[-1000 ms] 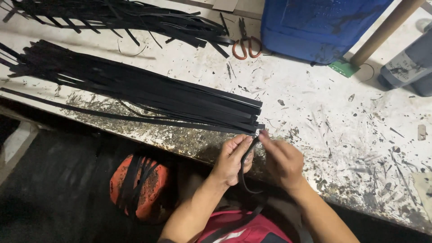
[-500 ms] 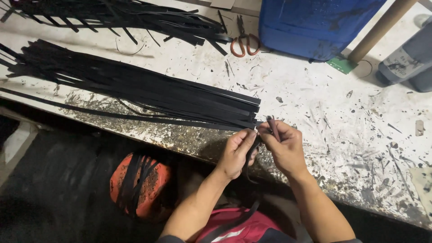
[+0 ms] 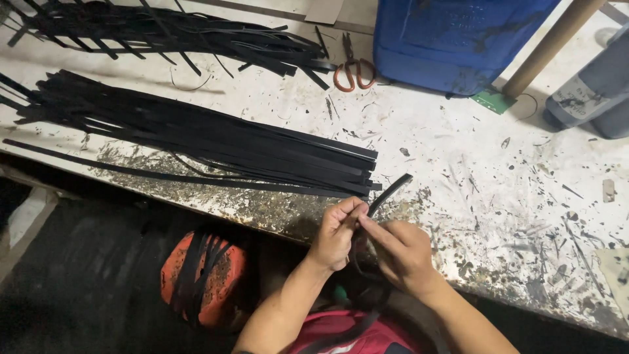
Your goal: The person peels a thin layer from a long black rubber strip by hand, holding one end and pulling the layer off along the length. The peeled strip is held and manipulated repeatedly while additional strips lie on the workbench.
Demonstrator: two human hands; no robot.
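Black strip (image 3: 388, 195) pinched between both hands at table edge (image 3: 275, 219).
Left hand (image 3: 336, 233) and right hand (image 3: 400, 252) closed narrowly on strip, fingertips touching; strip stack (image 3: 216, 147) just left of hands.

Your workbench (image 3: 458, 170) fills most of the view — a pale top, badly scratched, flecked and stained dark, with the coating worn away along its near edge. Below that near edge the floor (image 3: 85, 282) lies dark and in shadow. At the bench's far edge a strip of bare board (image 3: 354, 12) shows. Light falls evenly on the bench top — no window in view.
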